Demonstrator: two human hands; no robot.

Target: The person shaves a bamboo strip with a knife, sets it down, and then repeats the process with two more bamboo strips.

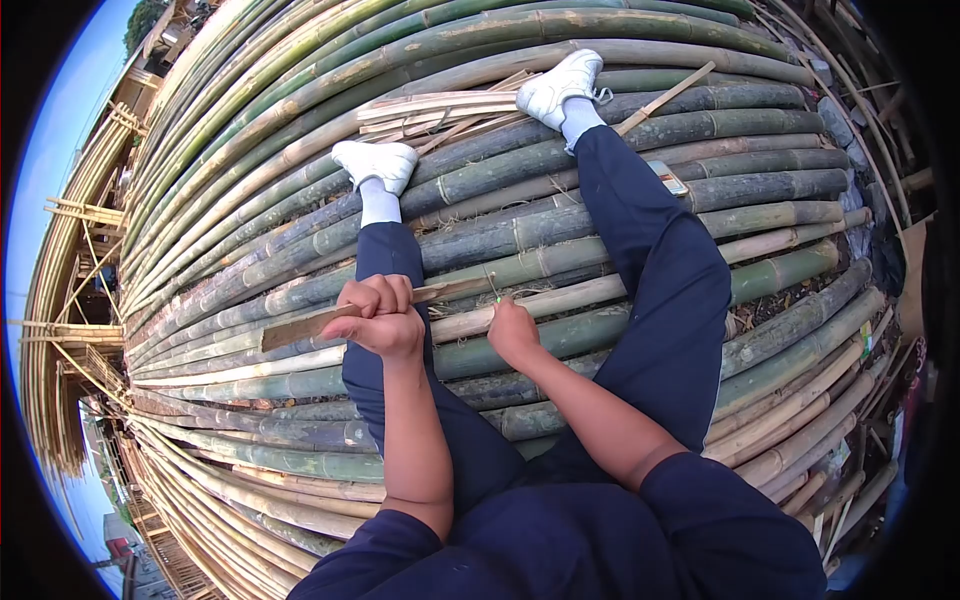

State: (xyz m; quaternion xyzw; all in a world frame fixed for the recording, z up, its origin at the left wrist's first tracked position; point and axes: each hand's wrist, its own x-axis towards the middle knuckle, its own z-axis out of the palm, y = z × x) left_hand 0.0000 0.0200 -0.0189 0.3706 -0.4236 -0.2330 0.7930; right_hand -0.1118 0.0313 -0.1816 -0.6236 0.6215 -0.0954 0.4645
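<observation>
Your left hand (pixel 378 318) is fisted around a flat bamboo strip (pixel 300 327) at frame centre, its middle hidden inside the fist. Your right hand (pixel 512 330) pinches something thin and greenish (pixel 493 290) — too small to identify — just above the bamboo poles (pixel 600 240).

The person wears dark navy trousers (pixel 660 270) and a matching navy top with short sleeves (pixel 740 520) that end above the elbows, leaving the forearms bare. White socks (pixel 378 203) show above white lace-up sneakers (pixel 560 85). Both hands, left (pixel 382 318) and right (pixel 512 332), are bare, without gloves.
</observation>
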